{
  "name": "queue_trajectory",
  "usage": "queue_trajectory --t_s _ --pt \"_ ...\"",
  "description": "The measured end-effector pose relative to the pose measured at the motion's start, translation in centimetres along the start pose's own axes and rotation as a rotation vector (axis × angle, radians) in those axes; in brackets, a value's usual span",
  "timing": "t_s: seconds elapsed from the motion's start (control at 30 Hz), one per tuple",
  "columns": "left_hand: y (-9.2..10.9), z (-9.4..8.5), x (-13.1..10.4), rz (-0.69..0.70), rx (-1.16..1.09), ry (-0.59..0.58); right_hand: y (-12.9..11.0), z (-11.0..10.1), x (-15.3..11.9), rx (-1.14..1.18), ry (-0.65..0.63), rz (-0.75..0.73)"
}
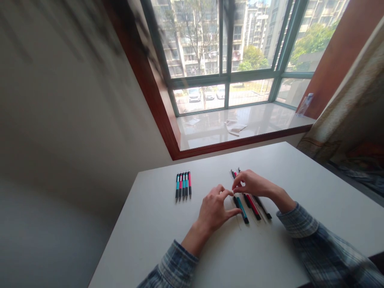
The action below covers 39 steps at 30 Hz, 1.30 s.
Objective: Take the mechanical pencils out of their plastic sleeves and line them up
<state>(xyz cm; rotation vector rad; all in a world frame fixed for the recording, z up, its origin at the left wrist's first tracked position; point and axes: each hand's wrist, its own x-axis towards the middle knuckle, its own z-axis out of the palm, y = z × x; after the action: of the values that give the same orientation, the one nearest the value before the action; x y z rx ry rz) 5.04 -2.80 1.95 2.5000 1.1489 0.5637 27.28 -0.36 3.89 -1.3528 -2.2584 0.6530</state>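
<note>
Far left, plain grey-white wall (pixel 75 152). Then the white smooth-topped table (pixel 156 240); on its left part, a row of five slim pens (pixel 183 185) with black grips, side by side, lengthwise toward the person, tips at the near end. Barrel colours left to right: teal, red, teal, teal, red.

Next, left hand (pixel 212 210), bare, blue-grey plaid sleeve (pixel 177 264), over the middle of the table. Partly open: thumb and index finger apart in a wide C, other fingers bent. Thumb tip by a teal barrel with black ends (pixel 243 210), index fingertip near its far end; cannot tell if the hand grips it or only touches.

Right of that barrel, a loose group: red barrel with a black end (pixel 254 207), black slim piece (pixel 264 208) and thin pale rods (pixel 260 212), roughly parallel, slanting. More dark and red ends (pixel 233 173) show beyond the fingers; exact count unclear.

Right hand (pixel 250 183), bare, same plaid cloth at the wrist, comes over the group from the right. Thumb and fingers nearly closed, tips close to the left index fingertip. Anything in the pinch is too small to tell.

Behind the table, green-framed window (pixel 226 76) with red-brown wooden trim (pixel 240 141). On the glossy pale sill (pixel 264 116): crumpled whitish cloth (pixel 235 127), then clear bottle (pixel 305 105) leaning at the right end. Far right, pale patterned curtain (pixel 339 108)
</note>
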Motion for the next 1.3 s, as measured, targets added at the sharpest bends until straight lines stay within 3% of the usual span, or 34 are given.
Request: queue_trajectory --t_s 0.17,0.47,0.6,0.73,0.93,1.13,1.3 --pt "0.0 0.2 0.0 0.019 -0.004 0.001 0.4 -0.2 0.3 -0.048 0.229 0.065" --pt "0.5 0.4 0.1 0.012 -0.058 0.014 0.0 -0.2 0.2 -0.05 0.253 0.053" --pt "0.6 -1.3 0.4 -0.025 -0.264 0.098 -0.3 -0.5 0.3 -0.042 0.336 0.086" --pt "-0.8 -2.6 0.2 -0.132 -0.571 0.174 -0.5 0.1 0.6 0.015 0.412 0.123" --pt "-3.2 -2.3 -0.9 -0.18 -0.602 0.252 -1.6 2.0 0.8 0.304 0.353 0.063" --pt "-3.0 -1.4 -1.1 -0.256 -0.609 0.321 -2.1 3.0 1.3 0.622 0.309 0.044" --pt "-3.0 -0.9 -1.3 -0.265 -0.649 0.308 -1.8 3.1 1.4 0.704 0.281 0.049"
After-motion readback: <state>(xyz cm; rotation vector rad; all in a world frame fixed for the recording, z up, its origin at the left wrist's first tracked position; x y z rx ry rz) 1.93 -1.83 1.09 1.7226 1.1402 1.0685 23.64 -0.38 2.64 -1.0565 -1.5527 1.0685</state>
